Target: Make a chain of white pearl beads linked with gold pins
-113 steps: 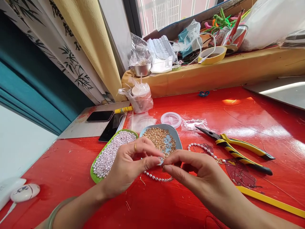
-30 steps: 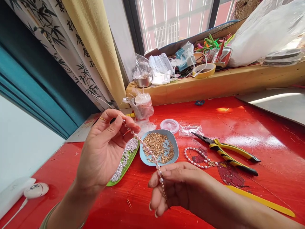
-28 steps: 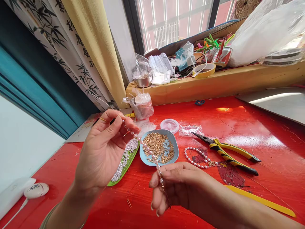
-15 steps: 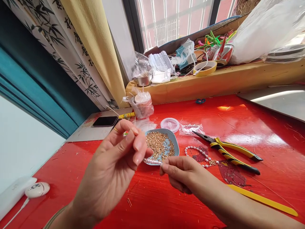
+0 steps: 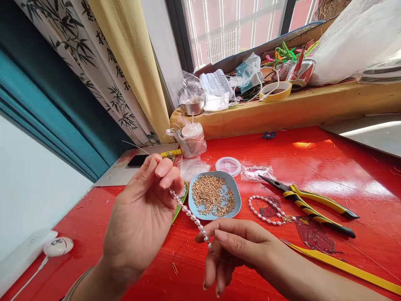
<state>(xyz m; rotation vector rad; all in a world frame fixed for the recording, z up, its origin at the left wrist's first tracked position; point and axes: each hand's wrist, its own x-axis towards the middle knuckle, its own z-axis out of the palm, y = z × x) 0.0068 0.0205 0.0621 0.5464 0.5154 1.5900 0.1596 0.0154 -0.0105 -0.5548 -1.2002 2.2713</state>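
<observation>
The glossy red worktop [image 5: 94, 234] is spreading beneath everything. Above it, the left hand [image 5: 140, 217] is having its grip drawn in tight, the bent fingers clasping the upper end of a pearl strand [image 5: 192, 216], while a thin pale thread is jutting up and leftward beyond them. The right hand [image 5: 247, 246] is showing a looser grip, thumb and index finger slightly parted; the strand's lower part is running against the index finger, and whether it is being pinched there I cannot tell. The strand is slanting through the air between both hands.

Black-and-yellow pliers [image 5: 302, 205] are lying at the right, and a slim yellow tool [image 5: 335, 261] is lying nearer. A blue dish [image 5: 237, 192] is sitting beyond the hands; a green tray [image 5: 176, 214] is peeking out behind the left one. A finished-looking pearl loop [image 5: 260, 216] is resting between dish and pliers. Gold beads [image 5: 206, 190] are filling much of the dish.
</observation>
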